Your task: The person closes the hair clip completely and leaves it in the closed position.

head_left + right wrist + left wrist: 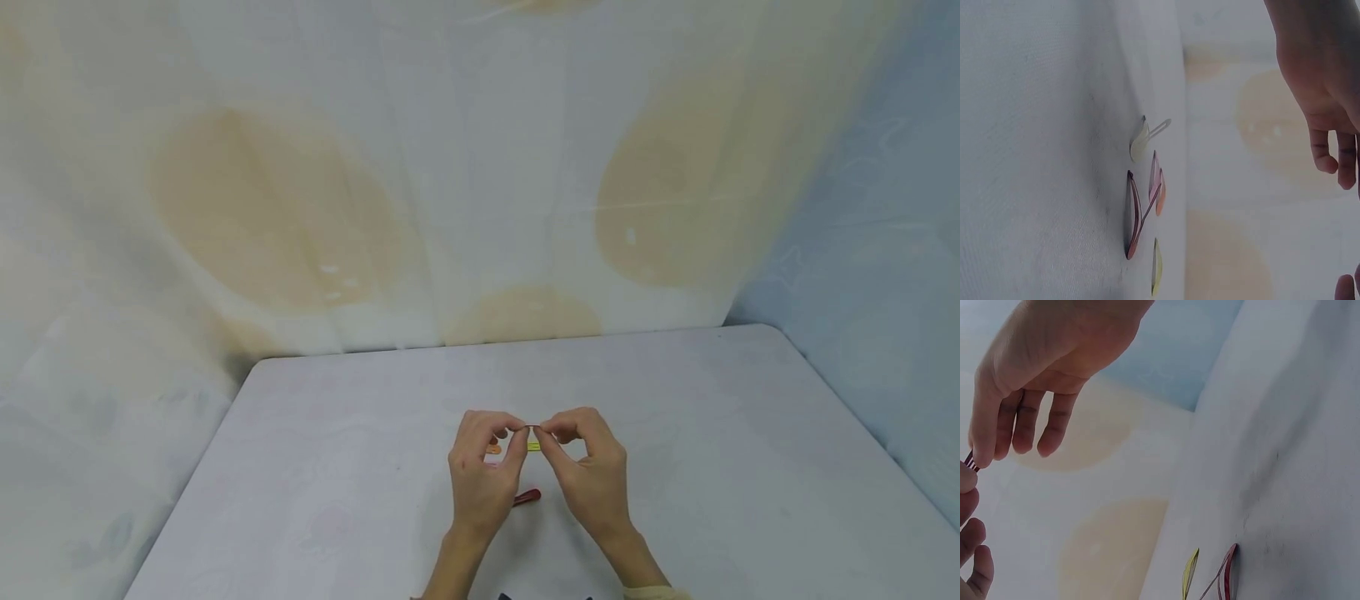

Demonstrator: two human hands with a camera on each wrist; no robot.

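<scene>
Above the white table (360, 467) both hands meet fingertip to fingertip. My left hand (521, 432) and right hand (542, 433) each pinch one end of a small thin reddish clip (531, 427). In the left wrist view its striped tip (970, 462) shows between the right hand's forefinger (982, 440) and my left fingers (967, 506). Below the hands lie a red hair clip (527, 497), a yellow clip (533, 447) and an orange clip (492, 449). The right wrist view shows the red clip (1132, 215), an orange clip (1159, 187), a yellow clip (1156, 269) and a pale clip (1141, 140).
A pale cloth with large tan patches (277, 208) hangs behind the table, and blue cloth (885, 250) hangs on the right. The table's far edge (487, 343) runs close to the backdrop. The clips lie bunched near the table's middle front.
</scene>
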